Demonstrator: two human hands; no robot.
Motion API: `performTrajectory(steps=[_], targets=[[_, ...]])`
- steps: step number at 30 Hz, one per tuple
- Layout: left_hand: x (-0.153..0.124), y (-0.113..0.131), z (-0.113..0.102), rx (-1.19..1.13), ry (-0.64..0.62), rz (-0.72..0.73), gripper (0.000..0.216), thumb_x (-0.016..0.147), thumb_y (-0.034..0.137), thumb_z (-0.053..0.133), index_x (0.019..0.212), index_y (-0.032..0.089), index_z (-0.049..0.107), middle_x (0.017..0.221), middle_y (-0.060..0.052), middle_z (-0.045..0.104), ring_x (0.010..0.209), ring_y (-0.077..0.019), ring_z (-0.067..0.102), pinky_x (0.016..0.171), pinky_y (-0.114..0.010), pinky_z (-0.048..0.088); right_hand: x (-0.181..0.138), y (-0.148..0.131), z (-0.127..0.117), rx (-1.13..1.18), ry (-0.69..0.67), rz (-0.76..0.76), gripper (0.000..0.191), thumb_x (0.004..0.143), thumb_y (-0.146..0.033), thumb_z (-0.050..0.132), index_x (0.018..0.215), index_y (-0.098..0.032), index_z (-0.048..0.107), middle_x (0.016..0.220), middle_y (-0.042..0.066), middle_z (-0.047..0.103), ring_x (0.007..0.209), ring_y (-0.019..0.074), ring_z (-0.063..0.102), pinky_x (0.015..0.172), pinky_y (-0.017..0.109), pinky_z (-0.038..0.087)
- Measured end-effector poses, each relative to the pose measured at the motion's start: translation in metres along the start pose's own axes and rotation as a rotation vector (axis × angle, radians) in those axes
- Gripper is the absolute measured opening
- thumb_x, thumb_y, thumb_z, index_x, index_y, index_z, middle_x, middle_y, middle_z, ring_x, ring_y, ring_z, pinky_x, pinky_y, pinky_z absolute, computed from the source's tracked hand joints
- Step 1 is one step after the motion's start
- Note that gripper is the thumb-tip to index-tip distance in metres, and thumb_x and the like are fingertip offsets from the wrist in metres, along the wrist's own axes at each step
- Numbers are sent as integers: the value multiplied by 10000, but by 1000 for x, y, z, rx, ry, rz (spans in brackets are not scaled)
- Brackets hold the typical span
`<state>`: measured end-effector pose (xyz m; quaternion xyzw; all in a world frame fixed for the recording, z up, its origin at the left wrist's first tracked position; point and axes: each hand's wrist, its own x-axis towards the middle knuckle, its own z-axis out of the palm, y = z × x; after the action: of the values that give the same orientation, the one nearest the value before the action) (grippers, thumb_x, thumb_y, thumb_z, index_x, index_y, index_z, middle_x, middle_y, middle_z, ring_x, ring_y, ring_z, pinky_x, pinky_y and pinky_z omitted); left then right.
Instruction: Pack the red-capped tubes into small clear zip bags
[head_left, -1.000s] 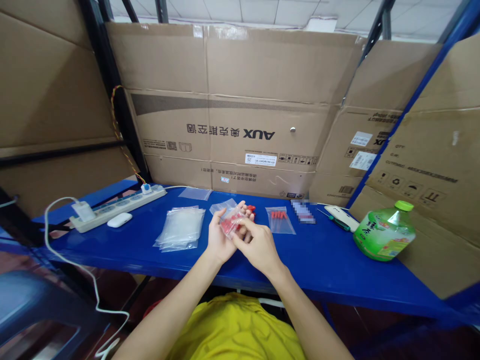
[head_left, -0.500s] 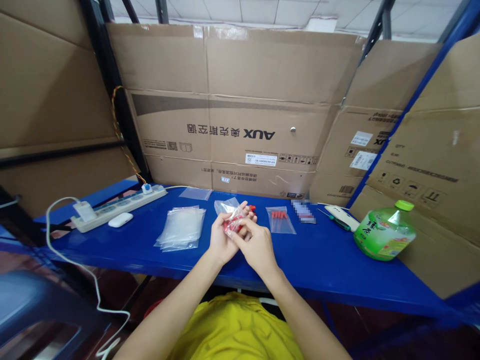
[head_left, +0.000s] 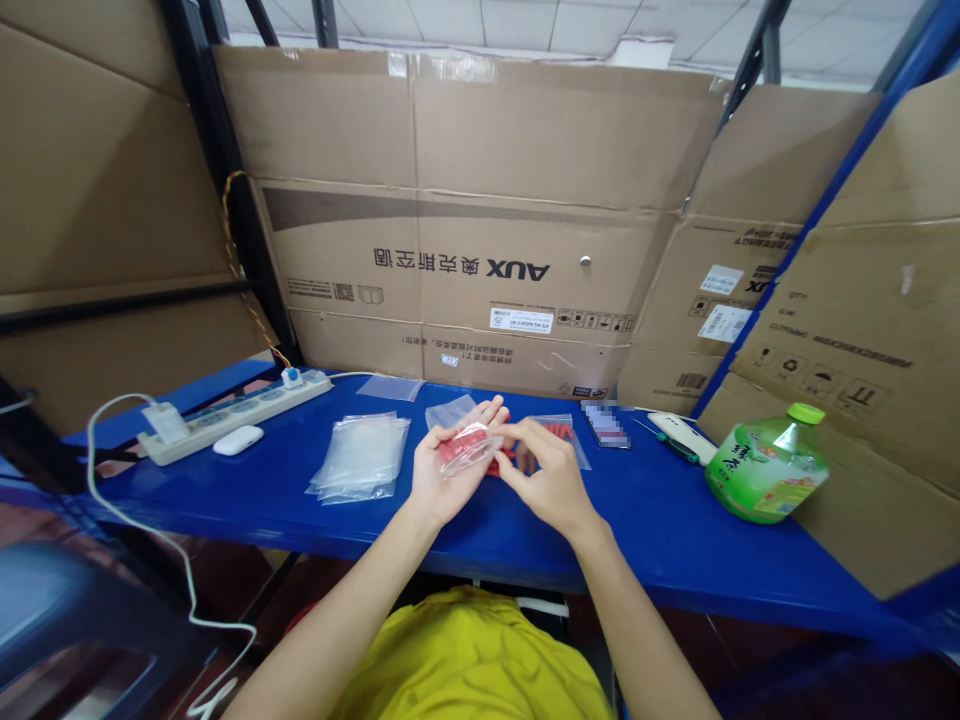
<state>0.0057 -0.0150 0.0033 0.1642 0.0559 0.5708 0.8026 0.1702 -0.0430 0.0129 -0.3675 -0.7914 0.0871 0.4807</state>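
My left hand (head_left: 444,472) lies palm up over the blue table (head_left: 645,520), with a small clear bag of red pieces (head_left: 466,447) resting in it; the fingers are only loosely curled. My right hand (head_left: 546,468) is just to its right, fingers pinched at the bag's right edge. A few loose red pieces (head_left: 501,464) show on the table between the hands. Behind my right hand lies another small clear bag with red pieces (head_left: 561,430), partly hidden.
A stack of empty clear bags (head_left: 361,456) lies to the left, one more bag (head_left: 390,387) further back. A power strip (head_left: 232,412) and a white case (head_left: 238,439) sit at far left. A green bottle (head_left: 766,464), a screwdriver (head_left: 667,440) and cardboard boxes (head_left: 480,220) are at right and behind.
My right hand has moved to the right, from on top of the bag to its right edge. The left hand has opened flatter under the bag.
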Motion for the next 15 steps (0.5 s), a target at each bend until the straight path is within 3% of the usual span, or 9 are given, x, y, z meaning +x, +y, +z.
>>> performTrajectory(steps=[3, 5, 7, 9, 12, 15], targets=[[-1, 0, 2, -12, -7, -58, 901, 738, 127, 500, 1619, 28, 347, 1498, -212, 622, 1348, -285, 642, 1136, -412, 509, 3, 9, -15, -34, -56, -19, 578, 873, -159, 681, 1438, -265, 622, 1276, 90, 658, 929, 183, 661, 708, 274, 561], [-3, 0, 4, -14, -18, -96, 886, 744, 138, 494, 1612, 25, 356, 1494, -208, 626, 1313, -274, 664, 1119, -401, 516, 4, 14, -21, -23, -138, -46, 641, 861, -162, 726, 1474, -298, 593, 1381, 93, 619, 1102, 222, 642, 748, 289, 579], [-5, 0, 6, -1, -41, -126, 851, 759, 151, 488, 1596, 35, 388, 1465, -194, 651, 1237, -259, 701, 1071, -387, 540, 4, 17, -22, -37, -172, -103, 588, 869, -195, 772, 1428, -315, 637, 1383, 79, 638, 1181, 248, 613, 869, 357, 586], [-7, -1, 7, 10, -63, -158, 786, 776, 163, 490, 1551, 38, 458, 1389, -187, 697, 1101, -236, 741, 986, -356, 570, 4, 17, -19, -55, -111, -174, 448, 897, -214, 776, 1328, -317, 713, 1310, 65, 697, 1164, 258, 606, 975, 439, 555], [-8, -2, 8, 11, -76, -202, 572, 850, 195, 504, 1391, 47, 613, 1149, -163, 774, 889, -194, 747, 866, -304, 577, 6, 14, -13, -20, 26, -227, 210, 957, -206, 712, 1114, -310, 803, 1143, 49, 776, 1076, 257, 620, 987, 485, 538], [-10, -2, 10, 84, -129, -278, 413, 987, 374, 486, 1227, 118, 704, 1025, -136, 786, 910, -223, 746, 935, -373, 569, 7, 5, -13, 56, 131, -172, 131, 962, -227, 697, 949, -297, 807, 1058, 47, 802, 1074, 270, 645, 994, 509, 539]])
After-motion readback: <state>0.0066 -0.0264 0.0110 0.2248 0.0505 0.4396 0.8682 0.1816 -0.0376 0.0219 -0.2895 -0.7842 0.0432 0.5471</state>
